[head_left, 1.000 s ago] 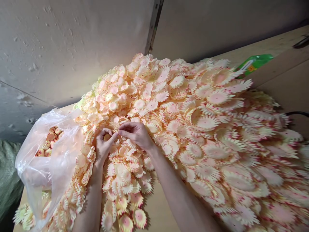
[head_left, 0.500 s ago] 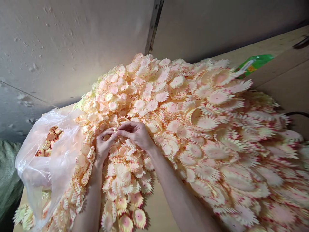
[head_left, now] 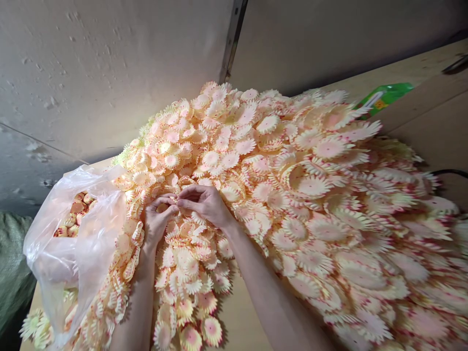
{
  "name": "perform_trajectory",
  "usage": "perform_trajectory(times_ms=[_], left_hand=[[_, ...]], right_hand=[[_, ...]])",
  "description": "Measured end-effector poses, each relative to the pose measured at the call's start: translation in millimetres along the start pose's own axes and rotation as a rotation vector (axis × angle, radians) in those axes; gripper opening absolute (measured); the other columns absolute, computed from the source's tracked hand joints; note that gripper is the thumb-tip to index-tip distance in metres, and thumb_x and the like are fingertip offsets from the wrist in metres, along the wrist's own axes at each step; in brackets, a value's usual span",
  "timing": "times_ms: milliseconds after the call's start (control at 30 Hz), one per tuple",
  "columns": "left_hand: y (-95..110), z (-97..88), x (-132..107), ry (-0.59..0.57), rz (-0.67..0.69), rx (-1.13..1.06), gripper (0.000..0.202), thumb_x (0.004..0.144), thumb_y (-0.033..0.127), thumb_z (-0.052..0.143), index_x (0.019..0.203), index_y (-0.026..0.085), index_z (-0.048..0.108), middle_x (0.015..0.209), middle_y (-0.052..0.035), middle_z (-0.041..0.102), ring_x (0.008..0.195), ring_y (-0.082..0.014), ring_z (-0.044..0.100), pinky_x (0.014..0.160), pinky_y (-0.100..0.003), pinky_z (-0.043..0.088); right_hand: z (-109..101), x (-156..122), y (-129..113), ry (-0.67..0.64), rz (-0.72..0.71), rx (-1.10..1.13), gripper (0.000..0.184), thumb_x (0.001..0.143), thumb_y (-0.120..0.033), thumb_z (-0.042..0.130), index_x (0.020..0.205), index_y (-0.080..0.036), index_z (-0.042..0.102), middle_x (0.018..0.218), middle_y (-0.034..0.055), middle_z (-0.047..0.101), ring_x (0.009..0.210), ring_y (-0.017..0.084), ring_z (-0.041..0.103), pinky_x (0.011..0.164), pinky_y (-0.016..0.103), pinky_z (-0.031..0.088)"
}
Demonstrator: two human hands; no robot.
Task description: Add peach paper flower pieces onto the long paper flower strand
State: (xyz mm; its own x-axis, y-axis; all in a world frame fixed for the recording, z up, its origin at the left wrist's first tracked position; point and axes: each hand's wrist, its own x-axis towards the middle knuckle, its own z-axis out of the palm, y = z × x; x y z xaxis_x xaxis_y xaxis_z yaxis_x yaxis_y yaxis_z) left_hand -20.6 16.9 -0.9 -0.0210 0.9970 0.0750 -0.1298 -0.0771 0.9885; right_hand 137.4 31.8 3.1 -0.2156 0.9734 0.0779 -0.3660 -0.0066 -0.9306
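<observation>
Left hand (head_left: 157, 222) and right hand (head_left: 207, 204) meet fingertip to fingertip, both pinched on one small petal disc (head_left: 175, 200), low on the petal pile (head_left: 300, 185) at its 8 o'clock side. A plastic bag (head_left: 73, 243) gapes at 9 o'clock of the hands. My judgement: the thin discs cling, so the pinch could slip, or a forearm could nudge loose discs off the worktop (head_left: 239, 321) edge
</observation>
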Motion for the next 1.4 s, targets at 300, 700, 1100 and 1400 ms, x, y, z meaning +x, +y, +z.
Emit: perform_trajectory(times_ms=[300, 700, 1100, 1400], left_hand=[[-1, 0.0, 0, -0.011, 0.062, 0.058, 0.015, 0.069, 0.027, 0.08, 0.069, 0.016, 0.07, 0.097, -0.0057, 0.07, 0.095, -0.0172, 0.065, 0.084, -0.028, 0.052], [2, 2.3, 0, 0.011, 0.082, 0.066, 0.017, 0.076, 0.03, 0.075, 0.075, 0.014, 0.068, 0.098, -0.0071, 0.072, 0.098, -0.018, 0.064, 0.095, -0.034, 0.047], [0, 2.0, 1, 0.005, 0.043, 0.115, 0.027, 0.081, 0.043, 0.068, 0.081, 0.016, 0.063, 0.109, -0.0077, 0.067, 0.075, -0.0105, 0.057, 0.07, -0.022, 0.047], [4, 5.0, 0, 0.005, 0.04, 0.16, 0.031, 0.082, 0.046, 0.066, 0.081, 0.016, 0.06, 0.069, 0.0008, 0.057, 0.063, -0.01, 0.052, 0.063, -0.021, 0.044]], right_hand=[[-2, 0, -1, 0.008, 0.013, 0.013, 0.023, 0.062, -0.031, 0.085, 0.079, -0.02, 0.074, 0.081, 0.0017, 0.076, 0.075, 0.016, 0.071, 0.078, 0.031, 0.059], [-1, 0, -6, 0.062, 0.029, 0.009, 0.025, 0.059, -0.032, 0.086, 0.076, -0.019, 0.075, 0.076, 0.0014, 0.075, 0.069, 0.015, 0.07, 0.074, 0.03, 0.06], [-4, 2, 4, 0.109, -0.007, -0.032, 0.026, 0.062, -0.034, 0.085, 0.08, -0.019, 0.073, 0.076, 0.0025, 0.074, 0.069, 0.016, 0.069, 0.072, 0.03, 0.059], [-3, 3, 4, 0.143, -0.083, -0.135, 0.026, 0.068, -0.038, 0.081, 0.079, -0.018, 0.068, 0.076, 0.0026, 0.069, 0.071, 0.014, 0.064, 0.071, 0.029, 0.054]])
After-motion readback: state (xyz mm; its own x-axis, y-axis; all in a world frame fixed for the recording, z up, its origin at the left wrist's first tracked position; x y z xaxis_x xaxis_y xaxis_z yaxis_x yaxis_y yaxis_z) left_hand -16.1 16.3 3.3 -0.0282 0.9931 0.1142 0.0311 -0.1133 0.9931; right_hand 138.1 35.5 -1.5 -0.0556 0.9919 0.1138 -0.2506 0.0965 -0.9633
